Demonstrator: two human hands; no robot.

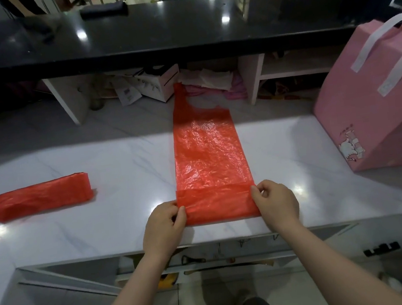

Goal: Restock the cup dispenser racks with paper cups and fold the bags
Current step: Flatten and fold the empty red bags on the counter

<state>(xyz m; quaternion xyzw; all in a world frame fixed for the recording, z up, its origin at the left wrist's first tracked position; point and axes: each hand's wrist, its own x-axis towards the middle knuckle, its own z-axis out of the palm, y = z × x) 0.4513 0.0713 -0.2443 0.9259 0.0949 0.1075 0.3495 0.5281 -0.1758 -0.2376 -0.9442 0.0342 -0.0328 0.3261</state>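
A long red plastic bag (207, 149) lies flat on the white marble counter (125, 166), folded into a narrow strip that runs away from me. Its near end is turned over into a short folded band. My left hand (164, 225) pinches the left corner of that band. At the band's right corner my right hand (275, 200) pinches it between thumb and fingers. A second red bag (39, 197), folded into a strip, rests on the counter at the far left. No cups or dispenser racks are in view.
A pink bag with white handles (376, 105) stands at the counter's right edge. A black shelf (154, 28) overhangs the back, with cubbies of papers and boxes (158, 84) under it. Open drawers (220, 256) sit below the front edge.
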